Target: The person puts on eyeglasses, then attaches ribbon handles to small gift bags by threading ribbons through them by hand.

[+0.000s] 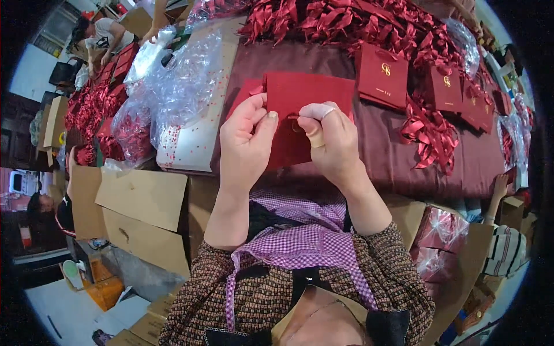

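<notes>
A dark red paper bag [311, 89] lies flat in front of me at the table's edge, with another red piece showing under its left side. My left hand [248, 135] is closed, thumb and fingers pinching the bag at its left part. Over the bag's middle, my right hand [336, 135] is pinched shut, and a short end of red ribbon [292, 117] shows at its fingertips. White and tan wraps cover some of the right fingers. Part of a gold mark on the bag is hidden by that hand.
Red ribbons [340, 20] are heaped along the table's far side. Finished-looking red bags [382, 78] and a ribbon bundle [430, 135] lie to the right. Clear plastic wrap [184, 81] covers the left. Cardboard boxes [141, 202] stand below; other people [109, 34] sit nearby.
</notes>
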The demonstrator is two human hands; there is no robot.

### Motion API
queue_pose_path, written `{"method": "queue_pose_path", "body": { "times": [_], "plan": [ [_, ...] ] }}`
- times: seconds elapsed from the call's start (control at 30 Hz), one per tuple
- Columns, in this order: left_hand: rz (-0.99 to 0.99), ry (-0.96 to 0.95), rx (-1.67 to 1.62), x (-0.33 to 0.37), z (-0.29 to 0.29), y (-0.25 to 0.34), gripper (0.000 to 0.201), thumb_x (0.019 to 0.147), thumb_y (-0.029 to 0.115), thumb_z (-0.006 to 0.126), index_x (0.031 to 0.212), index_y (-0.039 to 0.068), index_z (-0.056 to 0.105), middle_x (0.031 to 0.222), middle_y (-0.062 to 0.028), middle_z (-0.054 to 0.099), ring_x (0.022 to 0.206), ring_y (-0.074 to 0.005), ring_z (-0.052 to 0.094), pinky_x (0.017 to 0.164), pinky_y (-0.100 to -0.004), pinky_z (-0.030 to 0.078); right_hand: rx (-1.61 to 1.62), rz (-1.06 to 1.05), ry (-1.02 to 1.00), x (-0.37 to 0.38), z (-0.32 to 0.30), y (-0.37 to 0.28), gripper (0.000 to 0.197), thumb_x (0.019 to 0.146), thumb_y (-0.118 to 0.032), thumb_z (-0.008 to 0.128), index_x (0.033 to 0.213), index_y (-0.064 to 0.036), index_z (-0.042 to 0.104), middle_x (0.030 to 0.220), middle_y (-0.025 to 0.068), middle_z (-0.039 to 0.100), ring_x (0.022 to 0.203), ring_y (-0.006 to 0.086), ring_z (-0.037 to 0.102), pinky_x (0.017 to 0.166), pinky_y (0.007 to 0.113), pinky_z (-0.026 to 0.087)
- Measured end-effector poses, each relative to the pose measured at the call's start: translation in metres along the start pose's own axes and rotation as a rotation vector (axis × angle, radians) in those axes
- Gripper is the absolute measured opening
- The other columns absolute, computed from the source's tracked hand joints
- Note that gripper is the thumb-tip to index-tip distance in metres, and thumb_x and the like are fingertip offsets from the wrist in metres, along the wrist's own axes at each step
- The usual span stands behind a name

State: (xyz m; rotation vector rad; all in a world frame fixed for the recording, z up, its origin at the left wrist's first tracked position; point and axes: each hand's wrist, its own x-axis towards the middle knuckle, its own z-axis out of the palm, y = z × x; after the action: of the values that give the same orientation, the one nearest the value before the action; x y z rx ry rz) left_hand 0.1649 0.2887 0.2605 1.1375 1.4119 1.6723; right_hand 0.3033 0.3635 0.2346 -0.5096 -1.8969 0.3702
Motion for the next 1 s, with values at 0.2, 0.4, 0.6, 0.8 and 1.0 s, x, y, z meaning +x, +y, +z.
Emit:
{"method": "queue_pose_path", "body": {
  "times": [0.2, 0.4, 0.6, 0.8, 1.0],
  "plan": [
    [0.037, 0.042, 0.091, -0.008, 0.009, -0.002, 0.029, 0.091, 0.000, 0.060, 0.120, -0.008, 0.058, 0.084, -0.0028, 0.067, 0.076, -0.0038, 0.055, 0.069, -0.0207, 0.046, 0.002, -0.016, 0.085, 0.005, 0.000, 0.000, 0.019, 0.079, 0.001, 0.071, 0.089, -0.0019, 0.054, 0.077, 0.0111, 0.063, 0.068, 0.0295, 0.063, 0.059, 0.038, 0.051],
    [0.156, 0.049, 0.230, -0.012, 0.014, -0.002, 0.030, 0.090, 0.001, 0.061, 0.119, -0.008, 0.057, 0.083, -0.0079, 0.068, 0.073, -0.0071, 0.058, 0.068, -0.0242, 0.048, -0.003, -0.016, 0.085, 0.006, -0.003, -0.003, 0.016, 0.082, 0.000, 0.069, 0.090, -0.0009, 0.055, 0.078, 0.0118, 0.062, 0.068, 0.0292, 0.063, 0.058, 0.037, 0.051],
    [0.329, 0.045, 0.504, -0.014, 0.024, -0.001, 0.028, 0.087, -0.001, 0.061, 0.115, -0.006, 0.059, 0.086, -0.0164, 0.066, 0.076, -0.0249, 0.064, 0.070, -0.0328, 0.050, -0.084, -0.046, 0.045, 0.002, -0.009, -0.004, 0.017, 0.079, 0.000, 0.069, 0.089, -0.0014, 0.055, 0.079, 0.0108, 0.061, 0.068, 0.0291, 0.063, 0.058, 0.038, 0.051],
    [0.623, 0.011, 0.724, -0.010, 0.035, 0.007, 0.027, 0.082, -0.001, 0.059, 0.109, -0.006, 0.059, 0.084, -0.0207, 0.062, 0.076, -0.0393, 0.060, 0.069, -0.0454, 0.048, 0.029, 0.178, -0.100, 0.005, -0.028, -0.009, 0.011, 0.087, -0.005, 0.064, 0.091, 0.0001, 0.055, 0.081, 0.0179, 0.060, 0.075, 0.0354, 0.063, 0.063, 0.040, 0.050],
    [0.634, -0.072, 0.702, -0.013, 0.044, 0.021, 0.029, 0.080, -0.003, 0.058, 0.109, -0.004, 0.059, 0.081, -0.0200, 0.059, 0.074, -0.0392, 0.058, 0.067, -0.0446, 0.047, 0.018, 0.187, -0.201, 0.012, -0.046, -0.011, 0.010, 0.088, -0.004, 0.063, 0.090, 0.0008, 0.054, 0.079, 0.0201, 0.059, 0.072, 0.0375, 0.062, 0.062, 0.041, 0.049]
  ]
}}
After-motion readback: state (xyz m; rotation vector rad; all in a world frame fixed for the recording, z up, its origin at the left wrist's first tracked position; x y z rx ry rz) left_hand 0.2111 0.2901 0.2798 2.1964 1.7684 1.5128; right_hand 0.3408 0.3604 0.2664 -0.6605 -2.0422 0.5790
